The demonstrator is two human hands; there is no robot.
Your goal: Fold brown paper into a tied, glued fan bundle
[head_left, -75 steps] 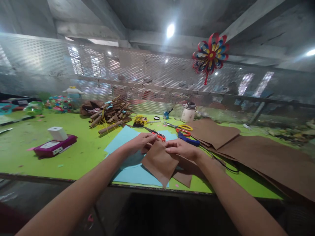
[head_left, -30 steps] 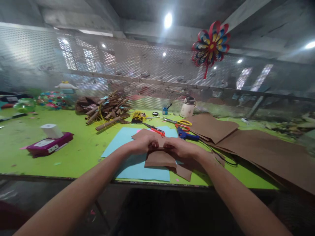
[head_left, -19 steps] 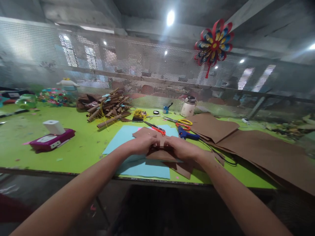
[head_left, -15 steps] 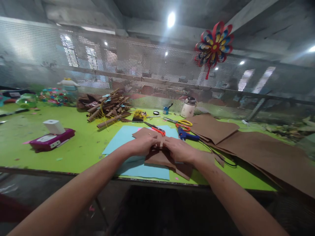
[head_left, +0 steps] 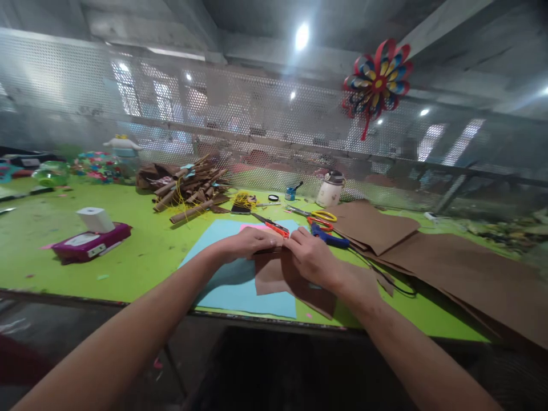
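A small brown paper sheet (head_left: 274, 275) lies on a light blue sheet (head_left: 222, 285) near the front edge of the green table (head_left: 141, 257). My left hand (head_left: 246, 242) rests on its far left edge, fingers curled and pressing down. Touching it fingertip to fingertip, my right hand (head_left: 310, 257) pinches the same far edge of the brown paper. A second brown piece (head_left: 319, 299) pokes out beneath my right wrist.
Red-handled cutter (head_left: 274, 227), yellow scissors (head_left: 319, 216) and a blue glue gun (head_left: 327, 237) lie just beyond my hands. Large brown sheets (head_left: 449, 262) cover the right side. Rolled paper sticks (head_left: 188, 194), a white jar (head_left: 330, 191) and a purple wipes pack (head_left: 92, 242) stand farther off.
The brown sheet was folded up toward the far side between both hands, then pressed down flat. My right hand has shifted forward over the paper's far edge.
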